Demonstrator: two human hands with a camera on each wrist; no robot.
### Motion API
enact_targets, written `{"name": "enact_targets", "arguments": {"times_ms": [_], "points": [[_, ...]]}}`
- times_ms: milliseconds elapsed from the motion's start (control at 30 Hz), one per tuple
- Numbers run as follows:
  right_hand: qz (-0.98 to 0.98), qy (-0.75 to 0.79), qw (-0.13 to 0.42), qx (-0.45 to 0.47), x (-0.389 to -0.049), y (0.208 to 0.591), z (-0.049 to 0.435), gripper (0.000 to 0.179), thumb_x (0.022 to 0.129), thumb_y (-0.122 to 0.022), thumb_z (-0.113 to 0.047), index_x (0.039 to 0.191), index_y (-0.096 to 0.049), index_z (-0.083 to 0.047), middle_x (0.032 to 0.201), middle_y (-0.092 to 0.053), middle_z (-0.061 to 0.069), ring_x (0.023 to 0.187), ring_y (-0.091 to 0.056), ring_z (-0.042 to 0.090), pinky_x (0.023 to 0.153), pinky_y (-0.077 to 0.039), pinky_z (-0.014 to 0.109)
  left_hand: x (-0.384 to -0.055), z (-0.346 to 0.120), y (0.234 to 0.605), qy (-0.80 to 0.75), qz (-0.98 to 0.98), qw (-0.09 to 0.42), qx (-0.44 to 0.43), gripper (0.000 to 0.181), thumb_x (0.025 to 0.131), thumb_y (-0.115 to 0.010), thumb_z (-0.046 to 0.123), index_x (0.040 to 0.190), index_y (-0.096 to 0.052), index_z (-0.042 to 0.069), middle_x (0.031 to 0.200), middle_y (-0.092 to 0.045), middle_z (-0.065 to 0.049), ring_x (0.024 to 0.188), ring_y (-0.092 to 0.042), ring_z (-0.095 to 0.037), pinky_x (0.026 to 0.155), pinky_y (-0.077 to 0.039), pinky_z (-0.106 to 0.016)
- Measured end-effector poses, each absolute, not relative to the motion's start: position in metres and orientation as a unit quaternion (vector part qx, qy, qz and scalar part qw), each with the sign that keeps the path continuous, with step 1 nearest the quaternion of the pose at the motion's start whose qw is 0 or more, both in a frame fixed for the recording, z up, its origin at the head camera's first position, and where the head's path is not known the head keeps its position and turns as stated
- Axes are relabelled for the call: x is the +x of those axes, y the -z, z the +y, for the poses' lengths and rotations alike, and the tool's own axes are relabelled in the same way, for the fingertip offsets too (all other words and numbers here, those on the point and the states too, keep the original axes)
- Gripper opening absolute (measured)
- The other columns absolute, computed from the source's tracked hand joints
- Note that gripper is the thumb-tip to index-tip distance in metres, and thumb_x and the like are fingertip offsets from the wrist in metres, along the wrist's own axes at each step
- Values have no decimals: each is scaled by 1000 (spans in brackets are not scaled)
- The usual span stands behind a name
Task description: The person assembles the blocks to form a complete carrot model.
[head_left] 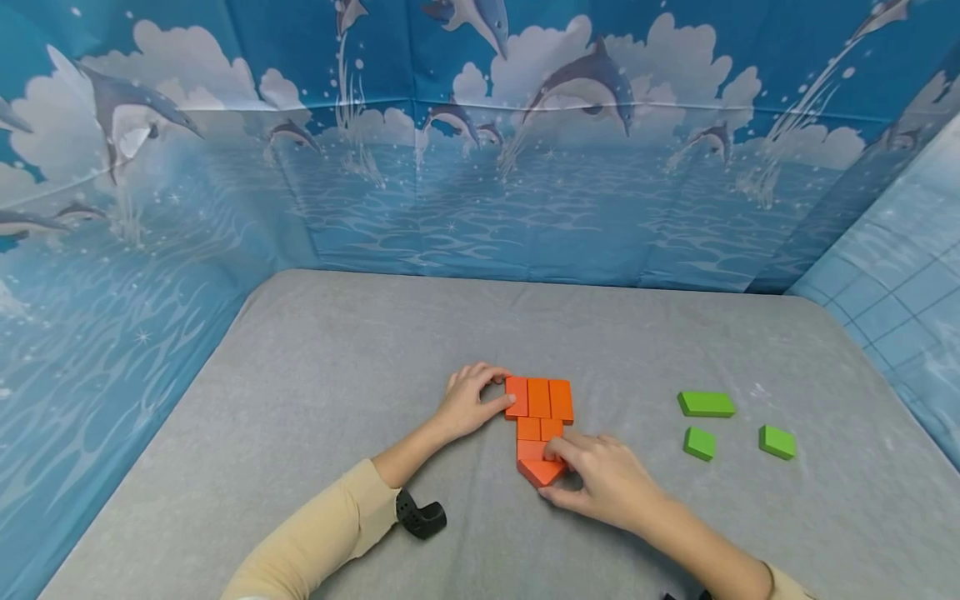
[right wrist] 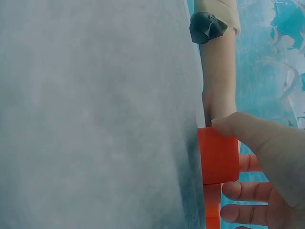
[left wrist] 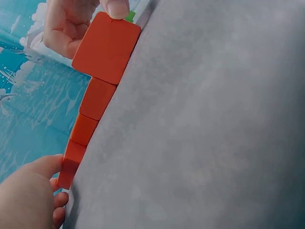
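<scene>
Several orange blocks lie joined flat in a figure: three upright rectangular blocks (head_left: 538,398) in a row at the far end, small blocks (head_left: 529,428) below them, then a wider block (head_left: 531,450). At the near end is a triangular-looking orange block (head_left: 540,472), its right part covered by fingers. My right hand (head_left: 603,483) pinches this block, thumb at its near side and index finger above. My left hand (head_left: 468,404) holds the leftmost far block (head_left: 516,398) with thumb and finger. In the left wrist view, the thumb touches that block's side (left wrist: 70,164).
To the right lie three green blocks: a long one (head_left: 707,405) and two smaller ones (head_left: 700,443) (head_left: 777,442). A grey cloth (head_left: 360,333) covers the table. A blue dolphin-print curtain (head_left: 480,208) hangs behind and beside it. A black camera mount (head_left: 422,515) sits at the left wrist.
</scene>
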State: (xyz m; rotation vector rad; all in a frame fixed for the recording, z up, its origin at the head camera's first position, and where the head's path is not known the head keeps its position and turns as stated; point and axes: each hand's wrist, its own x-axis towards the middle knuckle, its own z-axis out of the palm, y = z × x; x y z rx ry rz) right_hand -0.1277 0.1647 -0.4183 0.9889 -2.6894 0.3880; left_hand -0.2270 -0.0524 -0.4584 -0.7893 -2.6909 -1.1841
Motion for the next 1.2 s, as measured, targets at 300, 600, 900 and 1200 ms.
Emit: {"name": "enact_targets", "arguments": {"times_ms": [300, 600, 900, 1200], "points": [[-925, -124, 113, 340, -127, 416, 163, 31, 70, -74, -42, 87, -57, -22, 75, -51, -16, 65, -43, -1, 60, -38, 27, -226, -53, 456, 388, -882, 46, -262, 35, 86, -62, 31, 115, -59, 11, 101, -55, -3, 93, -45, -20, 86, -28, -41], [-928, -125, 104, 336, -127, 416, 164, 32, 70, -74, -42, 88, -57, -22, 75, -50, -16, 64, -42, -1, 60, -36, 27, -224, -53, 454, 412, -871, 59, -262, 38, 86, -62, 27, 119, -57, 7, 97, -56, -4, 92, -47, -20, 89, -28, -44], [-931, -122, 99, 328, -126, 416, 164, 34, 70, -74, -43, 90, -57, -21, 76, -51, -15, 66, -44, 0, 62, -40, 31, -206, -50, 449, 390, -875, 67, -277, 37, 82, -66, 32, 111, -60, 10, 90, -55, -1, 86, -46, -16, 84, -30, -39], [-932, -120, 94, 329, -126, 416, 164, 34, 71, -73, -44, 90, -57, -21, 75, -50, -15, 66, -45, 1, 63, -41, 32, -196, -50, 456, 354, -886, 78, -289, 45, 78, -68, 39, 115, -59, 16, 101, -56, 0, 90, -44, -15, 84, -29, -37]]}}
